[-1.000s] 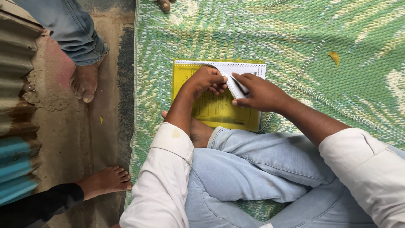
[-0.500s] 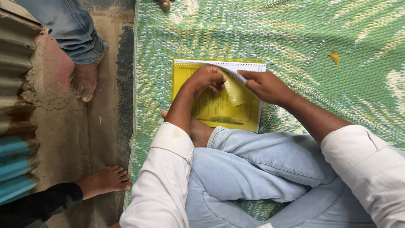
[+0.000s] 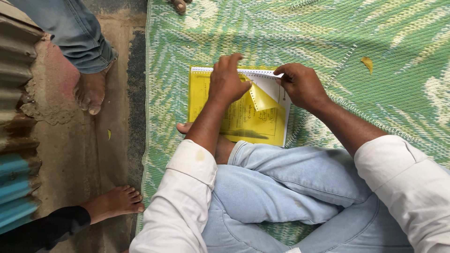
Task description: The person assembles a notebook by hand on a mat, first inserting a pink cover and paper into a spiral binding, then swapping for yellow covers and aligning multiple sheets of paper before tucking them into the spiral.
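Hands first. Left hand (image 3: pixel 227 82): palm down, fingers spread flat, pressing on the yellow spiral-bound notebook (image 3: pixel 234 117) near its wire-bound top edge. Right hand (image 3: pixel 302 84): fingers narrowed to a pinch at the notebook's upper right corner, gripping the edge of the lifted yellow cover flap (image 3: pixel 262 98), which curls up and shows a white page (image 3: pixel 274 86) beneath.

Notebook: lies flat on the green-and-cream woven plastic mat (image 3: pixel 328 33), just beyond the person's crossed legs in pale blue jeans (image 3: pixel 281 187); its lower edge is close to a bare foot tucked under the knee.

Handling note, as a judgement: the corner is best turned slowly, with the left hand holding the binding down so the book does not slide on the mat, and the pinch kept on one sheet only so that the spiral holes do not tear.

Surroundings: white shirt sleeves (image 3: pixel 187 197) at both forearms; small yellow dried leaf (image 3: pixel 367 64) on the mat, well apart to the right; bare earth strip at the left with another person's bare foot (image 3: pixel 91 91) below a denim trouser leg, and a second foot (image 3: pixel 115 204) lower down; corrugated metal sheet (image 3: pixel 14 117) at the left edge.

Not legible: cover print too small; right fingertips partly hidden by the flap; number of sheets lifted cannot be told.
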